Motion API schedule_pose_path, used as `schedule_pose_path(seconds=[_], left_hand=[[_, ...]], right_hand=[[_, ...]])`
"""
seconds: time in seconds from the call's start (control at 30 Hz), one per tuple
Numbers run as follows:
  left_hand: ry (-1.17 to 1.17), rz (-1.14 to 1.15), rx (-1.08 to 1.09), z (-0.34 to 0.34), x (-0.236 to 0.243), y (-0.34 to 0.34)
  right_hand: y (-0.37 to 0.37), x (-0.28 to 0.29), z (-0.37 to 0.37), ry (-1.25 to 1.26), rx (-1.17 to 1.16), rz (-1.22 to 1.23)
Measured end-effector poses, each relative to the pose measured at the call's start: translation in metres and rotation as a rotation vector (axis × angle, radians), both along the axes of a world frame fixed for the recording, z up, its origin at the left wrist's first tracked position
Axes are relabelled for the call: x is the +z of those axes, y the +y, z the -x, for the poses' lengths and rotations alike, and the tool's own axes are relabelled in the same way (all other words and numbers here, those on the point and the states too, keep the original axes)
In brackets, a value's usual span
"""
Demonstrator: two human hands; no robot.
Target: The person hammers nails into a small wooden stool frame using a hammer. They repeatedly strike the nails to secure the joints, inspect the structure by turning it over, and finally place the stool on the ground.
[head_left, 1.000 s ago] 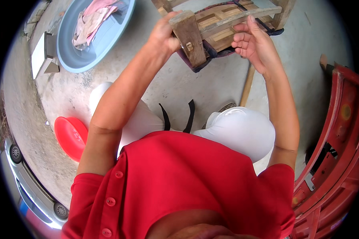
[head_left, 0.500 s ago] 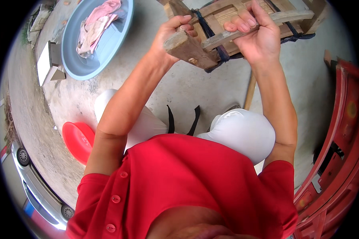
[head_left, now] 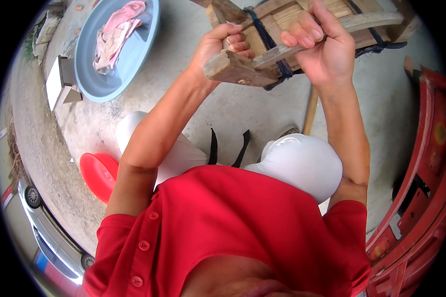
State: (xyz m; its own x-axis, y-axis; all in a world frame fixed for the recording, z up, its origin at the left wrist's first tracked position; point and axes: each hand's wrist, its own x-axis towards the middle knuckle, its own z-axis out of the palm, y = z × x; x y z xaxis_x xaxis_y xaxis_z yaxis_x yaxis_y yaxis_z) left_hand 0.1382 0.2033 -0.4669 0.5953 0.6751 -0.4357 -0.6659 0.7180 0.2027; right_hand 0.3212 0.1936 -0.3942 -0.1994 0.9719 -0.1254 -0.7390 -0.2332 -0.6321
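Note:
Raised in front of me is a worn wooden frame with slats and thick legs, like a small chair or stool; its far end runs out of view at the top. Dark cloth strips are tied around it in several places. Near one thick wooden end, my left hand is closed around a part of the frame. My right hand grips a long curved rail on the near side, fingers wrapped over it. The frame is tilted and held above the concrete floor.
A blue basin with pink and pale cloth stands at the far left, beside a small white-topped stool. A red basin lies left of my knee. Red metal panels rise at the right. A wooden stick lies on the floor.
Both hands and the wooden frame have shifted slightly to the right, the grips unchanged. The background has moved slightly in the view.

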Motion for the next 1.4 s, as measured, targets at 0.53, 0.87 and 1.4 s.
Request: schedule_pose_path(seconds=[0.53, 0.87, 1.4], left_hand=[[0.053, 0.047, 0.102, 0.008, 0.002, 0.003], [0.07, 0.117, 0.066, -0.007, -0.03, 0.01], [0.842, -0.874, 0.033, 0.0, 0.008, 0.014]], right_hand=[[0.01, -0.008, 0.026, 0.036, 0.053, -0.083], [0.018, -0.022, 0.009, -0.052, -0.047, 0.044], [0.052, -0.127, -0.002, -0.64, -0.166, -0.167]])
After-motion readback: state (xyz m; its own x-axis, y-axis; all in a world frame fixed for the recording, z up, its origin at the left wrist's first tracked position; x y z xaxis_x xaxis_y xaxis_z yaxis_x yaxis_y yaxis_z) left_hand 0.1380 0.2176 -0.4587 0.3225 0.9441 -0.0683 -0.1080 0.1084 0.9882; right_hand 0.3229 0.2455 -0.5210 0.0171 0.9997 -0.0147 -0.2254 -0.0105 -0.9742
